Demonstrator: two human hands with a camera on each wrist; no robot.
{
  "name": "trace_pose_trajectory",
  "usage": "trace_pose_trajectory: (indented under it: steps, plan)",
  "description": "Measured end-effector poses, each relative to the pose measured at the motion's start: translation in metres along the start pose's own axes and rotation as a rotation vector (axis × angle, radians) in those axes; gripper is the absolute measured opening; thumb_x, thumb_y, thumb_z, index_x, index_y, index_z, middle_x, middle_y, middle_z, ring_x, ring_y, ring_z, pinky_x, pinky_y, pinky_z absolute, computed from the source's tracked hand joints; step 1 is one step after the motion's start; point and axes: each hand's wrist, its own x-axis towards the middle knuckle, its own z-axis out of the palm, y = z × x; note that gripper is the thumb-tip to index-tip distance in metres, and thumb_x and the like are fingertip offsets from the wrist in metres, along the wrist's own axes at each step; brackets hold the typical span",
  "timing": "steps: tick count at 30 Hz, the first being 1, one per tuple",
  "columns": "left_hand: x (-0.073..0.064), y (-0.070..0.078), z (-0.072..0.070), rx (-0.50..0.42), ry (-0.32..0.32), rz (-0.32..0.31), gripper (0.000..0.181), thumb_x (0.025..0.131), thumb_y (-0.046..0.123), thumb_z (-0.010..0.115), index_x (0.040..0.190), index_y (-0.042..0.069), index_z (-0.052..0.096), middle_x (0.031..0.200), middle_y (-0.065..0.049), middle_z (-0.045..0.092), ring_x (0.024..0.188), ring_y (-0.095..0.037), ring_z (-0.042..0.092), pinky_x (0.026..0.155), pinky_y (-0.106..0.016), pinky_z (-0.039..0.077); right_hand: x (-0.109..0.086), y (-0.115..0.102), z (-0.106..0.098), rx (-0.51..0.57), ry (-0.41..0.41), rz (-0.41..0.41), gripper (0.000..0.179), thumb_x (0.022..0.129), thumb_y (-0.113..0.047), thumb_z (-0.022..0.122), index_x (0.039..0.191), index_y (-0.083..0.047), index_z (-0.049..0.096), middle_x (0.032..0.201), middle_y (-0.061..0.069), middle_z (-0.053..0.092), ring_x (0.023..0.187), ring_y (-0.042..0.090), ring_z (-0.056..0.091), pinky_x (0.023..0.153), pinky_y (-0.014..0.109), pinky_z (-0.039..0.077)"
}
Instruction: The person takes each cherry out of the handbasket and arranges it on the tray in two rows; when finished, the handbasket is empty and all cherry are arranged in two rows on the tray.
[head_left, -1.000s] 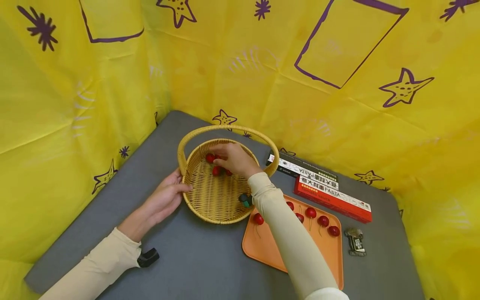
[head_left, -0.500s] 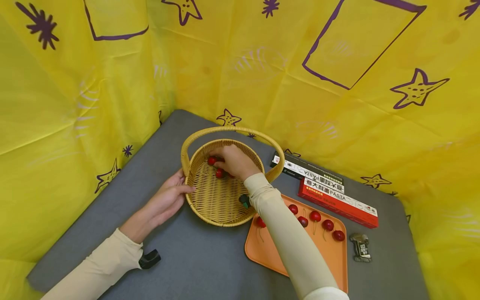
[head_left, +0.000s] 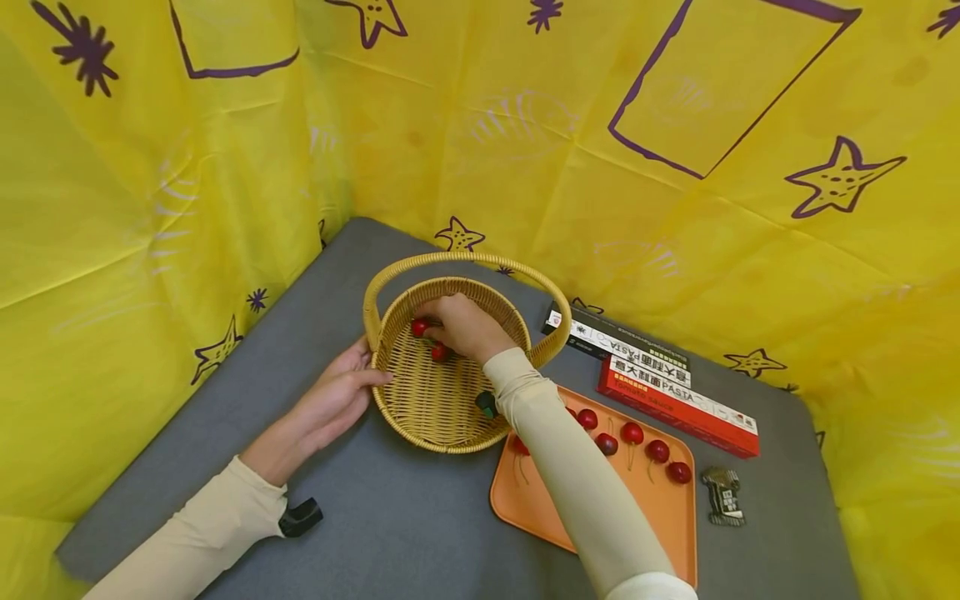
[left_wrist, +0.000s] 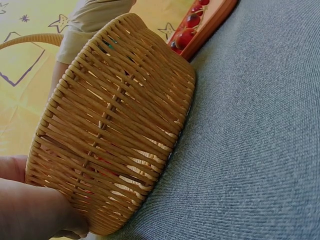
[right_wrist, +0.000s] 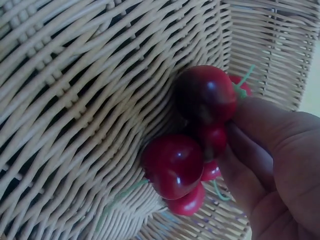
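Observation:
A round yellow wicker basket (head_left: 420,400) with a tall arched handle stands on the grey table. My left hand (head_left: 337,392) grips its left rim, thumb over the edge and fingers outside; the left wrist view shows the woven wall (left_wrist: 115,125) close up. Inside the basket, my right hand (head_left: 468,325) pinches a red cherry (right_wrist: 206,95) by its stem end, between thumb and fingers. Several other cherries lie against it, the nearest a dark red cherry (right_wrist: 172,165) with a green stem. Part of the bunch is hidden behind the fingers.
Right of the basket, an orange tray (head_left: 532,500) bears several cherries (head_left: 632,433), partly under the right forearm. Behind it lie a red pasta box (head_left: 675,408) and a black pasta box (head_left: 622,342). A small dark toy car (head_left: 723,496) is at the right.
The right hand has lowered slightly into the basket, and the cherry at its fingertips has shifted a little toward me and left. The left hand keeps its hold. The view has shifted slightly.

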Motion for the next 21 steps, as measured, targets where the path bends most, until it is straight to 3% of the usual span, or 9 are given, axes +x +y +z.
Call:
trace_pose_trajectory:
  steps: [7,16,21]
  plan:
    - [0.0,-0.001,0.004,0.005,-0.01,-0.006,0.087,0.096,-0.019,0.039,0.168,0.002,-0.006,0.175,-0.021,0.005,0.161,-0.034,0.003,0.131,-0.049,0.003,-0.009,-0.008,-0.011,0.017,0.021,-0.001,0.027,0.1,-0.011,0.073,0.127,-0.011,0.078,0.113,0.0,0.079,0.094,0.01,0.07,0.09,0.024,0.055]
    - [0.001,0.0,0.005,0.023,0.002,-0.011,0.088,0.097,-0.019,0.04,0.168,0.004,-0.007,0.176,-0.018,0.003,0.161,-0.031,0.005,0.131,-0.049,0.004,-0.028,-0.038,-0.042,0.005,0.136,-0.069,0.029,0.102,-0.014,0.071,0.131,-0.013,0.075,0.117,-0.002,0.077,0.104,0.008,0.07,0.092,0.022,0.054]
    - [0.001,0.0,0.004,0.013,0.001,-0.004,0.089,0.096,-0.019,0.039,0.168,0.004,-0.007,0.176,-0.017,0.002,0.161,-0.03,0.003,0.131,-0.049,0.002,-0.044,-0.05,-0.054,-0.002,0.174,-0.054,0.033,0.102,-0.017,0.071,0.135,-0.016,0.074,0.118,-0.004,0.077,0.1,0.006,0.068,0.09,0.022,0.053]
